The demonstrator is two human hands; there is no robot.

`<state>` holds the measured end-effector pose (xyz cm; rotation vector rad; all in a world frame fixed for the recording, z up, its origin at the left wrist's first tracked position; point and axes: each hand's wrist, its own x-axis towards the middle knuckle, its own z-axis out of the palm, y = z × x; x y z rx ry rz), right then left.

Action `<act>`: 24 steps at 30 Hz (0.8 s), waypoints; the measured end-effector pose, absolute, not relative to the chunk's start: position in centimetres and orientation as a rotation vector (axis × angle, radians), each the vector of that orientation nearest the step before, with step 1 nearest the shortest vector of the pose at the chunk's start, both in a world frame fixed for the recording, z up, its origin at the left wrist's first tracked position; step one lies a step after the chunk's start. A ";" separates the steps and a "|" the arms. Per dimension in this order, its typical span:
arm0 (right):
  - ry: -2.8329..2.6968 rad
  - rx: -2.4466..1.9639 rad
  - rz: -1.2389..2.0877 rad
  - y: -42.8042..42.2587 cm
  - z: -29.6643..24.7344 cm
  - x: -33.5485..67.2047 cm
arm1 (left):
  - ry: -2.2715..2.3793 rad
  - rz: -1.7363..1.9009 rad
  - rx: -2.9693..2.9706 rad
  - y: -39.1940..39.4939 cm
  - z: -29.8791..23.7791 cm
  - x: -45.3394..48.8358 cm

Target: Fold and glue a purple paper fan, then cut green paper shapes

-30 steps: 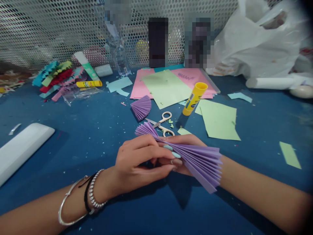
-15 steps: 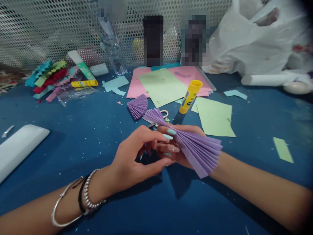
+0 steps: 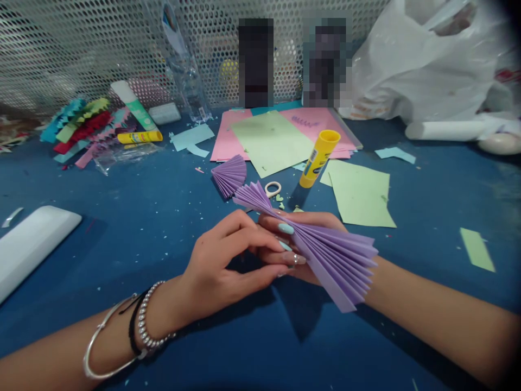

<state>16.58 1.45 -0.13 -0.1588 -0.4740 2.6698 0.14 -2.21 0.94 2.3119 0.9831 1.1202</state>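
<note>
A purple accordion-folded paper fan (image 3: 340,258) is pinched at its narrow middle by my right hand (image 3: 315,218). Its pleats spread at both ends, wider toward my right wrist. My left hand (image 3: 228,252) is curled, with thumb and fingertips closed against the right hand's fingertips just beside the fan. Whatever may lie between those fingers is hidden. Behind the fan's smaller end, white-handled scissors (image 3: 273,189) lie partly covered. A second purple pleated paper (image 3: 230,176) rests on the table close by. The yellow glue stick (image 3: 319,160) stands upright beyond my right hand.
Green paper sheets (image 3: 362,193) and pink sheets (image 3: 228,133) lie farther back. Colourful paper strips (image 3: 83,130) are piled at left, near a clear bottle (image 3: 189,81). A white object (image 3: 36,244) sits at the left edge, and a white plastic bag (image 3: 423,70) at back right.
The purple fan has tilted and shifted slightly, its wide end lower and farther right. My left fingers have drawn closer together against the right fingertips.
</note>
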 end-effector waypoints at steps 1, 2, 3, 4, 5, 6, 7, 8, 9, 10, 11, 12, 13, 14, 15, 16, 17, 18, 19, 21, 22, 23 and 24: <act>-0.479 -0.158 2.671 1.5 -0.2 16.6 | 0.981 1.118 2.311 -2.2 0.9 0.1; -0.483 -0.153 2.674 1.5 -0.2 16.6 | 0.980 1.116 2.308 -2.2 0.9 0.1; -0.484 -0.151 2.677 1.5 -0.3 16.6 | 0.979 1.118 2.305 -2.3 0.9 0.2; -0.485 -0.149 2.681 1.5 -0.3 16.6 | 0.973 1.123 2.301 -2.3 0.9 0.2; -0.485 -0.149 2.684 1.4 -0.3 16.7 | 0.966 1.130 2.298 -2.3 0.9 0.2; -0.484 -0.149 2.687 1.4 -0.4 16.7 | 0.958 1.138 2.295 -2.3 1.0 0.3; -0.481 -0.147 2.687 1.4 -0.4 16.7 | 0.950 1.149 2.293 -2.3 1.0 0.3; -0.480 -0.144 2.686 1.4 -0.4 16.7 | 0.942 1.163 2.292 -2.3 1.1 0.4; -0.483 -0.141 2.684 1.4 -0.5 16.7 | 0.936 1.175 2.291 -2.3 1.1 0.4; -0.491 -0.141 2.679 1.5 -0.5 16.7 | 0.933 1.180 2.292 -2.2 1.2 0.4; -0.506 -0.146 2.673 1.5 -0.6 16.7 | 0.931 1.183 2.291 -2.2 1.2 0.5; -0.524 -0.152 2.663 1.5 -0.6 16.7 | 0.926 1.186 2.291 -2.2 1.1 0.4; -0.545 -0.161 2.647 1.4 -0.5 16.7 | 0.925 1.181 2.289 -2.2 1.1 0.4; -0.569 -0.176 2.617 1.4 -0.5 16.7 | 0.930 1.173 2.285 -2.2 1.0 0.3; -0.598 -0.197 2.575 1.3 -0.4 16.8 | 0.938 1.164 2.283 -2.2 1.0 0.3; -0.633 -0.226 2.526 1.2 -0.3 16.8 | 0.948 1.146 2.281 -2.1 0.9 0.2; -0.670 -0.264 2.469 1.1 -0.1 16.8 | 0.964 1.120 2.273 -2.1 0.8 0.2; -0.712 -0.321 2.402 1.0 0.0 16.9 | 0.983 1.081 2.257 -2.1 0.8 0.1; -0.755 -0.395 2.321 0.9 0.1 16.8 | 1.004 1.039 2.227 -2.0 0.7 0.1; -0.836 -0.566 2.129 0.7 0.2 16.7 | 1.045 0.970 2.109 -1.9 0.8 0.0; -0.880 -0.647 2.014 0.6 0.1 16.5 | 1.066 0.946 2.026 -1.8 0.8 0.0; -0.935 -0.716 1.899 0.6 0.0 16.4 | 1.080 0.918 1.946 -1.8 0.9 -0.1; -1.003 -0.773 1.791 0.6 -0.1 16.2 | 1.086 0.878 1.880 -1.7 1.0 -0.1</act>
